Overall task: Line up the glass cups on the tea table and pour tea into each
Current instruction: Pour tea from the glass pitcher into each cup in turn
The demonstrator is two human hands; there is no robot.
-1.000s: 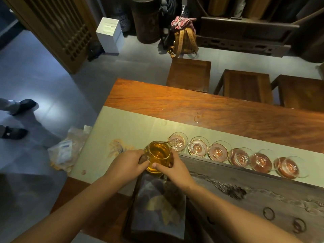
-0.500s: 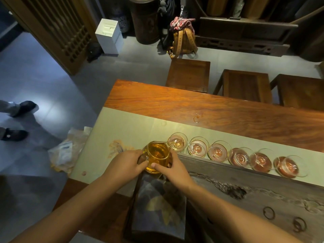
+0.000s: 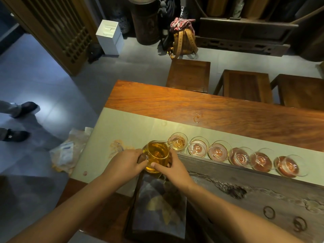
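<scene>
Both hands, left hand (image 3: 125, 163) and right hand (image 3: 172, 170), clasp the tilted pitcher (image 3: 157, 156); spout over the end cup (image 3: 178, 142) (overtilting risks spilling onto the worktop (image 3: 228, 118)).

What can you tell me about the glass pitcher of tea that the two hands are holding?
The glass pitcher is clear, rounded and wide-mouthed, holding amber tea. The left hand grips its handle side; the right hand steadies its other side with thumb and fingers. It is tipped, spout over the leftmost glass cup, first of a row of six on the pale runner. Whether its base touches anything cannot be seen.
</scene>
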